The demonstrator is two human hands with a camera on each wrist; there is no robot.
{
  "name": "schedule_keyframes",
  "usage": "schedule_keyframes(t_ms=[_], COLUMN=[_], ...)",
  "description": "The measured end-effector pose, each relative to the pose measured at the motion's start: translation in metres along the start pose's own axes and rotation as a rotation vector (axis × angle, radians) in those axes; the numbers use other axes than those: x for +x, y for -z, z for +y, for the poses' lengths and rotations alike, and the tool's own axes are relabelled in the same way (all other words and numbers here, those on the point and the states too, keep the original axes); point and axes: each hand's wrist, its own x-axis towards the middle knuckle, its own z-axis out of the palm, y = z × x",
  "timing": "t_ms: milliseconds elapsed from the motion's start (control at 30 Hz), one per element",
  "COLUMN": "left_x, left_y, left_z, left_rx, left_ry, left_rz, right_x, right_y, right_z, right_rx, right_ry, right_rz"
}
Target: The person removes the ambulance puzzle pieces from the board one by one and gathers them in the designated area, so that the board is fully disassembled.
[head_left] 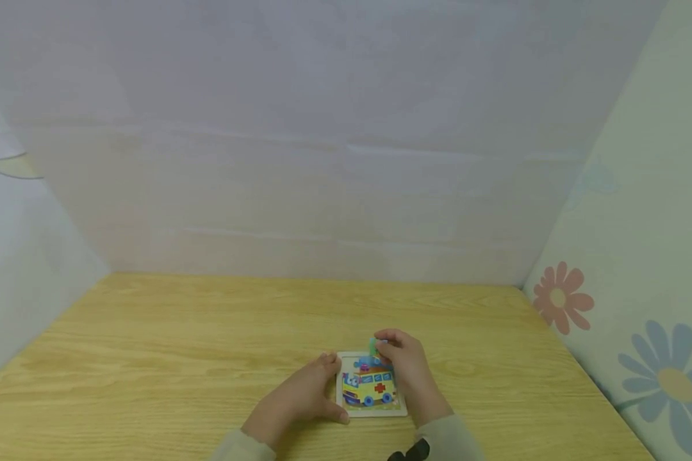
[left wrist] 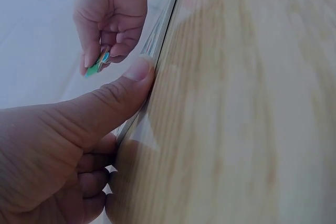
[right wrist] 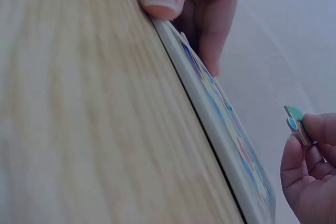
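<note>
A jigsaw puzzle board point(head_left: 404, 410) with a pale rim lies flat on the table, showing a yellow ambulance with a face. My left hand point(head_left: 308, 387) grips its left side, fingers by the upper corner and thumb point(left wrist: 137, 71) on the near edge. Over the board's upper right, my right hand point(head_left: 409, 365) pinches a puzzle piece point(head_left: 373, 346) between thumb and fingertips. Green and blue patches show on this small, thin piece point(right wrist: 295, 113), which is raised above the board in the right wrist view. Pale backing shows at the board's upper left, where the picture stops.
The wood-grain table point(head_left: 179, 352) stretches out on both sides of the board and behind it. A pale cloth wall point(head_left: 323, 192) rises at the table's far edge. To the right stands a wall printed with flowers point(head_left: 675, 384).
</note>
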Motion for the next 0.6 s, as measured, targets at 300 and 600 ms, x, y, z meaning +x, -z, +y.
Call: schedule_keyframes(t_ms=[300, 600], left_x=[0.0, 0.001], left_y=[0.0, -0.001], left_z=[0.001, 0.001], left_rx=[-0.013, -0.027], left_ry=[0.016, 0.022], left_rz=[-0.008, -0.014], right_x=[0.002, 0.005], right_y=[0.016, 0.03], right_z=[0.005, 0.008], right_rx=[0.013, -0.003], right_ry=[-0.03, -0.021], right_rz=[0.041, 0.105])
